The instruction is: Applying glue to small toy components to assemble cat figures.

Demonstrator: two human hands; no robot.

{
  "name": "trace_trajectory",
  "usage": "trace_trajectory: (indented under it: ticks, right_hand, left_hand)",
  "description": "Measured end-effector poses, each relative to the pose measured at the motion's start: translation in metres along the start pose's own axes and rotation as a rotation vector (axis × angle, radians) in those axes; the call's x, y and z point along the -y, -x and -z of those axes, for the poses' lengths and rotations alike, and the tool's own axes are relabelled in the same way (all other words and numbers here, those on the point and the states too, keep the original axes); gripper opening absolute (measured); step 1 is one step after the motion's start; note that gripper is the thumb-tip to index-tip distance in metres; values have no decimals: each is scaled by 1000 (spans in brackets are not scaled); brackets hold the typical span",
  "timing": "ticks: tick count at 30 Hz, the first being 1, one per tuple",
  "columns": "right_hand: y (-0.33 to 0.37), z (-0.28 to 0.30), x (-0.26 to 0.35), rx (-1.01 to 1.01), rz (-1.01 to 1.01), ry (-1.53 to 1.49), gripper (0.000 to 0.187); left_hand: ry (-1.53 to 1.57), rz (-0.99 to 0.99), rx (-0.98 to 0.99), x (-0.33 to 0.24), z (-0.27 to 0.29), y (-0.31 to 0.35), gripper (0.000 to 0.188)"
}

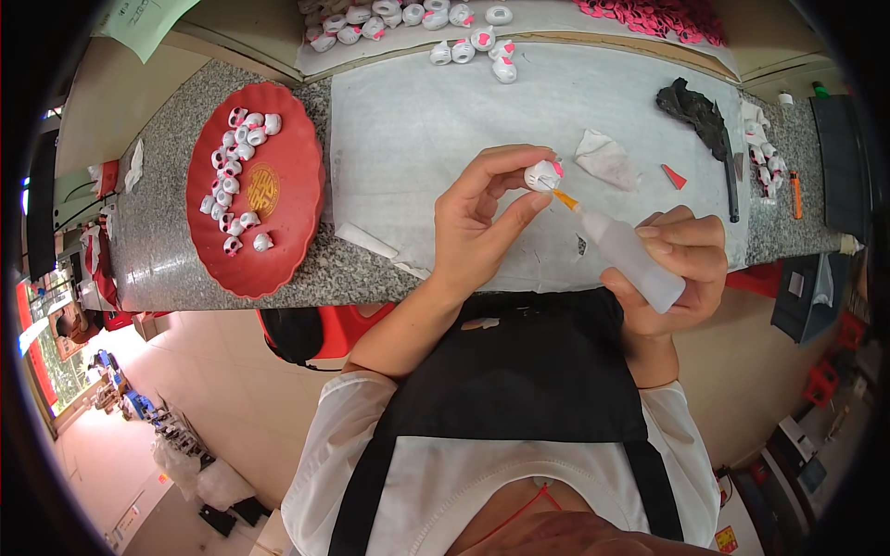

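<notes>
Between thumb and fingers, my left hand pinches a small white figurine head with a pink patch on its right side. My right hand is wrapped round a translucent white squeeze bottle, tilted up to the left. The bottle's narrow orange nozzle meets the lower edge of the head, close to my left thumb. Whether anything flows from the tip is too small to tell. Both hands are above the white paper sheet on the worktop.
On the left, a red scalloped tray holds several white-and-pink heads. More heads lie at the back, near a heap of pink pieces. A crumpled tissue, red cap, black plastic and orange pen lie rightward.
</notes>
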State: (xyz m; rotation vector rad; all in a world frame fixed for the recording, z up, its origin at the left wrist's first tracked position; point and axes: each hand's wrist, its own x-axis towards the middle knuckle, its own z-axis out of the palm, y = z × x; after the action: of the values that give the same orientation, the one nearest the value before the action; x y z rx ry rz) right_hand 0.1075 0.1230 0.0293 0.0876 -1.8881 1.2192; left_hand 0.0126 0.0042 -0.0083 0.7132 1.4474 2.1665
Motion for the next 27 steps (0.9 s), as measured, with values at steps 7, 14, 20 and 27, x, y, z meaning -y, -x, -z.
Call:
trace_trajectory:
  ticks: [7,14,20,27]
  right_hand:
    - [-5,5,-3,21,14,-31,44]
    - [-26,22,-27,-18,-147,-62,29]
    - [-80,21,-98,202,-594,-92,19]
    - [-106,7,-160,361,-98,880,19]
  left_hand:
    - [-69,-46,-2,1,0,-2,31]
    - [124,-7,-106,-4,4,-4,35]
    - [195,12,-115,-6,5,-2,31]
    - [179,37,-127,-5,4,-2,33]
